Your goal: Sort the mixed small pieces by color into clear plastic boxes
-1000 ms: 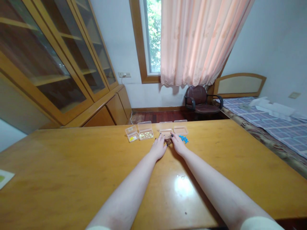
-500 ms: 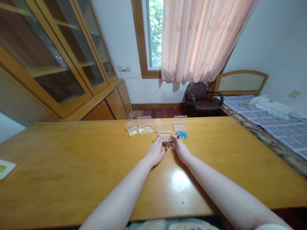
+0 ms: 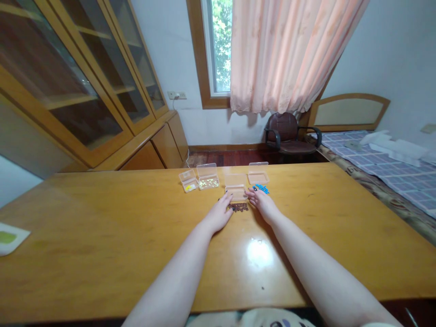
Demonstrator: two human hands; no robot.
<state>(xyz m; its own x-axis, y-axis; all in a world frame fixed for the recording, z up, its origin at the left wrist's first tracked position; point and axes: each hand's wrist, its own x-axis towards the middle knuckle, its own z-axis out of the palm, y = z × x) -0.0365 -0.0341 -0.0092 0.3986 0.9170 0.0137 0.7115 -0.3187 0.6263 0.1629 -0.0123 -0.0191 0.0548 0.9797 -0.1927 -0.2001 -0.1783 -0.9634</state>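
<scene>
My left hand (image 3: 220, 211) lies flat on the wooden table (image 3: 102, 236), fingers stretched toward a clear plastic box (image 3: 235, 187) standing open. My right hand (image 3: 263, 202) rests just right of it, fingers extended at the box's near right corner. Between the two hands lies a small pile of dark brown pieces (image 3: 238, 207). A scatter of blue pieces (image 3: 262, 187) sits beyond my right fingertips, in front of another open clear box (image 3: 258, 173).
Two more clear boxes hold yellow pieces (image 3: 188, 181) and pale yellowish pieces (image 3: 208, 176) at the left of the row. A white card (image 3: 10, 237) lies at the table's left edge. Beyond the table are a glass-fronted cabinet (image 3: 75, 91), a brown chair (image 3: 288, 134) and a bed (image 3: 391, 168).
The middle box has come nearer, out of the row. The brown pile now shows between my hands, which have spread slightly apart. The view has shifted a little.
</scene>
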